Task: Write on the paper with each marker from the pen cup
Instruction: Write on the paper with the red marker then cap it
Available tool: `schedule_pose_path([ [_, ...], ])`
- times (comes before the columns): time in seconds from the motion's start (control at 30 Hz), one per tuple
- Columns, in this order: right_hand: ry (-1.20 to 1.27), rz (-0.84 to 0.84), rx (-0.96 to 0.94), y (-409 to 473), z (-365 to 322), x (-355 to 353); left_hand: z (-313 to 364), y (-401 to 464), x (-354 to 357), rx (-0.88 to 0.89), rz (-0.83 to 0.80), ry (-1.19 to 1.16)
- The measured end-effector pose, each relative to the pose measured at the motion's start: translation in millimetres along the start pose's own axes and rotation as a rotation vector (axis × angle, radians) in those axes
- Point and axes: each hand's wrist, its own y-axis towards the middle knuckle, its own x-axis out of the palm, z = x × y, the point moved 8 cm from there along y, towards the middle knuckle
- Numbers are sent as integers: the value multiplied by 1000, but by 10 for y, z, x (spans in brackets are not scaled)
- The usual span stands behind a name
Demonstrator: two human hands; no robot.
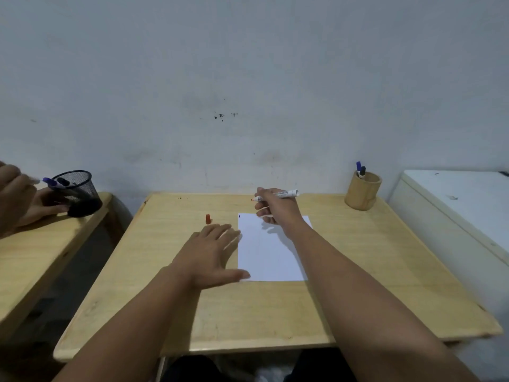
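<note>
The right hand (271, 209) pinches an uncapped red marker (275, 195); one small blue mark (239, 216) shows beside it on the paper (271, 257). The left hand (212, 252), fingers spread, steadies the sheet. Two markers (360, 169) wait in the bamboo pen cup (363, 191).

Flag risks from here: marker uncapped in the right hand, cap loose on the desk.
1. The red cap stands loose beside the left hand; a nudge could send it rolling off the desk.
2. The right hand holds the uncapped marker beyond the paper; its tip could mark the wood.
3. The left hand only touches the paper's edge, so the sheet may slide during writing.
</note>
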Motion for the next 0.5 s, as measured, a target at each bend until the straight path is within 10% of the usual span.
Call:
schedule_pose_path([
  [0.5, -84, 28, -70, 250, 350, 267, 14, -45, 160, -60, -1, -119],
])
